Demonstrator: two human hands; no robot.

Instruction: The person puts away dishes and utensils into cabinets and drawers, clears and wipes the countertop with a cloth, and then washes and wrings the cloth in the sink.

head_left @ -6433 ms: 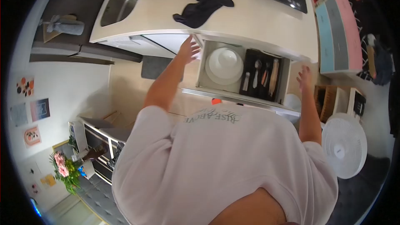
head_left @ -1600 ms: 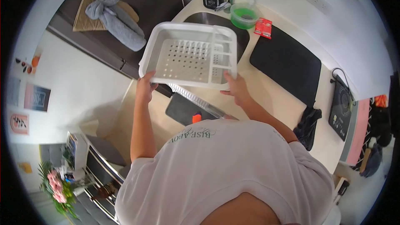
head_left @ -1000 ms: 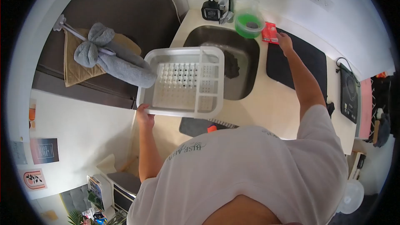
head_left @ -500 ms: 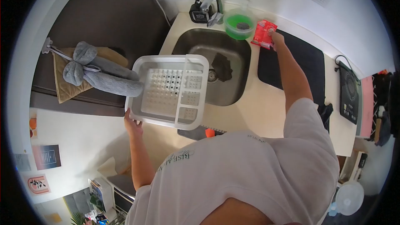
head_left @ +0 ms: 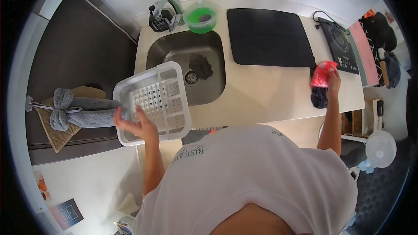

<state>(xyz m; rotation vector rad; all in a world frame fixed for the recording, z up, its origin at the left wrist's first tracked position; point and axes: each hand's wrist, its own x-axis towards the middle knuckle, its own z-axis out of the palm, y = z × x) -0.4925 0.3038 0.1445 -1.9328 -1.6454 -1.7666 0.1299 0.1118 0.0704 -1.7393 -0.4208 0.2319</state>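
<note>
A white dish rack (head_left: 148, 100) with round holes and a divided side section rests at the counter's left end, partly over the sink's near left edge. My left hand (head_left: 139, 126) is over the rack's near side, fingers spread, holding nothing. On the right, my right hand (head_left: 334, 80) grips a red packet (head_left: 322, 73) above a black cloth (head_left: 319, 98) by the counter's front edge. The steel sink (head_left: 170, 52) holds a dark cloth (head_left: 201, 66) beside its drain.
Behind the sink stand a black soap bottle (head_left: 159, 19), a faucet (head_left: 174, 11) and a tub of green liquid (head_left: 200, 18). A black mat (head_left: 270, 37) lies mid-counter, an induction cooker (head_left: 339, 45) farther right. A grey towel (head_left: 91, 112) hangs at left.
My right hand has carried the red packet from beside the green tub to the right, near the black cloth. My left hand has let go of the rack's rim. The view has shifted right.
</note>
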